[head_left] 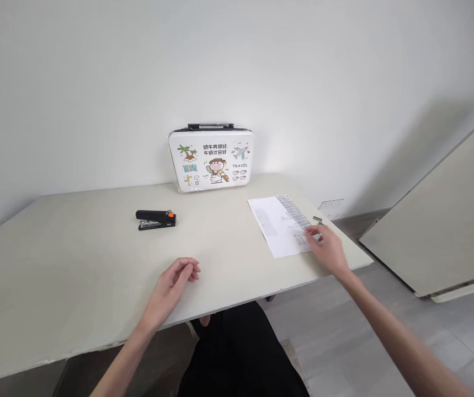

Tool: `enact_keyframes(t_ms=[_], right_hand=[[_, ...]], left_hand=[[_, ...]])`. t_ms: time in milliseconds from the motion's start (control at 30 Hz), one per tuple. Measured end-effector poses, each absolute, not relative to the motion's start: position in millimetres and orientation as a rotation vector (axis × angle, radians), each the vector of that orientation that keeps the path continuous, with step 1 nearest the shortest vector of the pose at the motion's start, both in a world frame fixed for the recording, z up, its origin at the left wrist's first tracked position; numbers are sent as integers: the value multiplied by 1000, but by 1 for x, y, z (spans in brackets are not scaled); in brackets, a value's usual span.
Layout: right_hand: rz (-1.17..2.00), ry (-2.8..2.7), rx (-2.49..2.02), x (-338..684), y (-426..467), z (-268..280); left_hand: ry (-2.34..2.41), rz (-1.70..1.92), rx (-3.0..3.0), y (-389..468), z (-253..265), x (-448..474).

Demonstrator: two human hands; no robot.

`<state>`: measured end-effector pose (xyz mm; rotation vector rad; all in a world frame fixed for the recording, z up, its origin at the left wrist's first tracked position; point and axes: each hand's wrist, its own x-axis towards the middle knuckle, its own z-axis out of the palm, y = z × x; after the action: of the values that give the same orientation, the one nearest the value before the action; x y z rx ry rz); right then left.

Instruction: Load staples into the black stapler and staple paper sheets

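Note:
My left hand [174, 284] rests near the table's front edge, its fingers loosely curled together with nothing visible in them. Over the near right corner of a printed white sheet [267, 220], my right hand [328, 251] has its thumb and fingers drawn together. A small pale bit shows between those fingertips, too small to name. Just beyond them lie small grey strips, perhaps staples [317, 219], partly hidden by the hand. A black stapler [156, 219] with an orange part lies on its side, farther back than my left hand and apart from it.
A white cartoon-printed case [212, 160] with a black handle stands upright against the wall at the back of the pale table [75, 264]. The table's right edge is close to my right hand. A pale panel [447, 220] stands beyond it, above the grey floor.

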<state>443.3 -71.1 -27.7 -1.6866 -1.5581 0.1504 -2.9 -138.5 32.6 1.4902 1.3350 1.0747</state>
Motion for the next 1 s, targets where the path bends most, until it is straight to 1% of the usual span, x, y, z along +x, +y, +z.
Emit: enact_keyframes(t_ms=[100, 167, 233, 300, 1000], right_hand=[[353, -1703, -1523, 379, -97, -23], [680, -1719, -1340, 340, -107, -16], [915, -1728, -1221, 312, -112, -8], [1003, -1752, -1193, 298, -114, -2], [968, -1702, -1244, 299, -117, -7]], left_hand=[[1359, 1020, 1549, -140, 32, -1], [1371, 992, 1572, -140, 32, 0], [1380, 985, 1565, -139, 31, 0], [1387, 995, 1546, -139, 31, -1], [1372, 1009, 1572, -141, 30, 1]])
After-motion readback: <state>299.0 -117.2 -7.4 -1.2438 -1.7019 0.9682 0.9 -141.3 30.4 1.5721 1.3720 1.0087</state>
